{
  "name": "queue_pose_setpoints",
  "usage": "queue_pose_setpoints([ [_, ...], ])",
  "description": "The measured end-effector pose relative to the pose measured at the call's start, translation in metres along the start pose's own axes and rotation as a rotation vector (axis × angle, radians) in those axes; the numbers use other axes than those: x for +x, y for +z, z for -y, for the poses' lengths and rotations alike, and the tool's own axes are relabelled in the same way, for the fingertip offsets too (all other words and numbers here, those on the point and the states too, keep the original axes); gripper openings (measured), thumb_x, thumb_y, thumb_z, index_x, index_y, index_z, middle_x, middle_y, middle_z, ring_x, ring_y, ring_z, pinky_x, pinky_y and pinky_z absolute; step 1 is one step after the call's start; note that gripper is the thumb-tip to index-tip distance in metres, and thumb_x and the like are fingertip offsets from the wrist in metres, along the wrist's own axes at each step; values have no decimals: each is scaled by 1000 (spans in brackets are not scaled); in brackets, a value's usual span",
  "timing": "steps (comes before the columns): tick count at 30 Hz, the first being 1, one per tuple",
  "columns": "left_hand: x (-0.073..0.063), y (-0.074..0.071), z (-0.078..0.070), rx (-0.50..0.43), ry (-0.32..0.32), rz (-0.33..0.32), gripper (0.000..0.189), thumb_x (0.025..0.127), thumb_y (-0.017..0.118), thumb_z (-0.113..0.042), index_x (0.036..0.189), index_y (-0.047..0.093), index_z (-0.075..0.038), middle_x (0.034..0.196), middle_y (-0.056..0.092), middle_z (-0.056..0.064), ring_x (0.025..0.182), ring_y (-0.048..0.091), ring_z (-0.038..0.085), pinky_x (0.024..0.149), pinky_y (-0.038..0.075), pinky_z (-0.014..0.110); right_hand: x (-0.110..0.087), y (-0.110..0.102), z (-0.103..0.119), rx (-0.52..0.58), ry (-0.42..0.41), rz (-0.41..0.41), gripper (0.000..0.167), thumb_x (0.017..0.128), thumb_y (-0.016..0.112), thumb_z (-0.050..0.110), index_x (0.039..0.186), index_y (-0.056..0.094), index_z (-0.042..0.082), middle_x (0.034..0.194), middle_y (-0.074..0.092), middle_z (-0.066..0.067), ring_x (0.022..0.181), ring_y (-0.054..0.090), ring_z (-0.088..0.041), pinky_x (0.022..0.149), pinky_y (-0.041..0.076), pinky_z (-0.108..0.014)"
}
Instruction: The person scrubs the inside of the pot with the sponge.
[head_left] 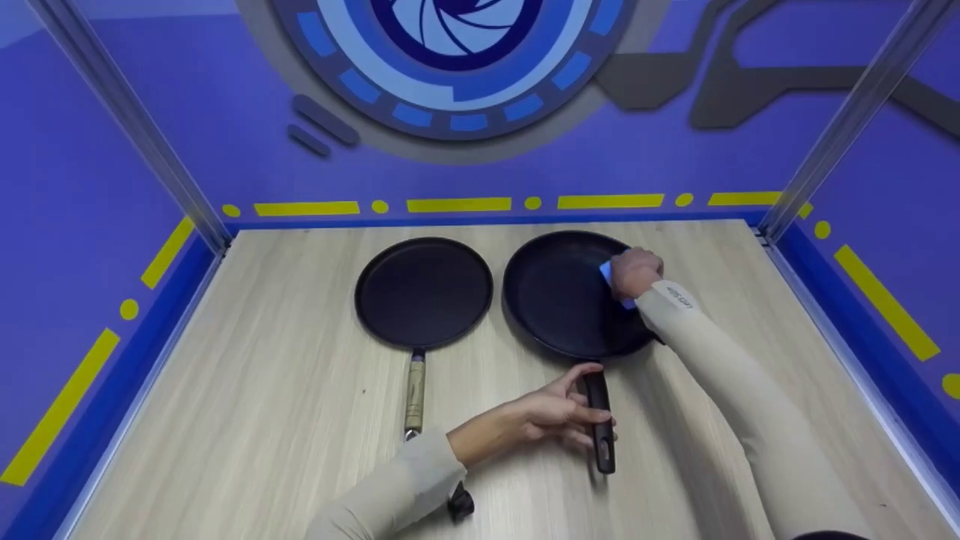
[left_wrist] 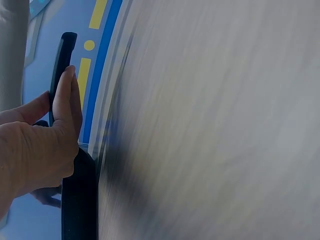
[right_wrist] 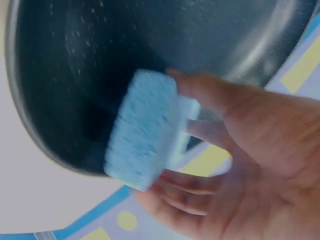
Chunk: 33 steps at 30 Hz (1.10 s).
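Observation:
A deep black frying pan (head_left: 562, 292) lies at the back right of the table, its black handle (head_left: 598, 405) pointing toward me. Around that handle my left hand (head_left: 551, 412) curls its fingers and thumb; the left wrist view shows the same grip on the handle (left_wrist: 61, 60). My right hand (head_left: 636, 271) holds a light blue sponge (right_wrist: 145, 125) between thumb and fingers, at the inner right side of the pan. In the right wrist view, small droplets dot the pan's dark inner surface (right_wrist: 100, 55). The palm side of the right hand is hidden in the head view.
Left of the frying pan lies a flat round black pan (head_left: 424, 292) with a wooden-looking handle (head_left: 415, 394). A small black knob-like piece (head_left: 461, 504) shows beside my left sleeve, partly covered. Blue printed panels (head_left: 450, 180) wall the wooden table (head_left: 262, 360) at back and sides.

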<state>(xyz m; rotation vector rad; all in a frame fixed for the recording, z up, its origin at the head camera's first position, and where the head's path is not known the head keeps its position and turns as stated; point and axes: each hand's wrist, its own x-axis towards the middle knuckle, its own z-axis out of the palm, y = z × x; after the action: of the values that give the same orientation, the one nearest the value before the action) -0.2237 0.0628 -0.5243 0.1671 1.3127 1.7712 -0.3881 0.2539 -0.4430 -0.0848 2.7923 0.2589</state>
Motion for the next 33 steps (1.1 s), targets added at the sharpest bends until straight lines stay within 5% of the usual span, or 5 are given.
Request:
queue_pose_setpoints([
  [6, 1, 1, 0, -25, 4, -11, 79, 95, 61, 12, 156, 29, -26, 118, 69, 26, 119, 63, 50, 97, 56, 57, -23, -16, -4, 52, -28, 206, 42, 88, 75, 37, 108, 75, 0, 118, 70, -20, 101, 68, -29, 86, 61, -45],
  [12, 2, 1, 1, -34, 4, -26, 79, 94, 61, 13, 155, 31, -26, 115, 70, 24, 117, 65, 49, 95, 56, 56, -33, -26, 0, 21, -22, 374, 74, 85, 70, 62, 126, 67, 1, 132, 64, -18, 113, 65, -28, 88, 60, -40],
  [17, 3, 0, 2, -44, 0, -20, 79, 94, 62, 13, 154, 30, -26, 119, 68, 27, 117, 65, 50, 96, 56, 57, -33, -29, 9, -10, -89, 525, 91, 71, 73, 75, 130, 65, 7, 130, 65, -15, 104, 68, -24, 79, 61, -37],
  [24, 1, -2, 3, -32, -5, -10, 77, 94, 62, 12, 154, 30, -26, 113, 71, 22, 116, 66, 48, 94, 57, 56, -32, -23, 19, 79, -261, 684, 55, 81, 68, 62, 111, 69, 16, 110, 68, -4, 98, 66, -20, 87, 60, -39],
  [33, 1, 2, 2, -7, 1, -11, 75, 95, 62, 10, 152, 32, -28, 114, 71, 25, 115, 65, 52, 93, 58, 56, -16, -7, 16, 455, -448, 812, 24, 94, 62, 45, 93, 60, 21, 92, 49, 7, 88, 52, -10, 84, 53, -28],
])
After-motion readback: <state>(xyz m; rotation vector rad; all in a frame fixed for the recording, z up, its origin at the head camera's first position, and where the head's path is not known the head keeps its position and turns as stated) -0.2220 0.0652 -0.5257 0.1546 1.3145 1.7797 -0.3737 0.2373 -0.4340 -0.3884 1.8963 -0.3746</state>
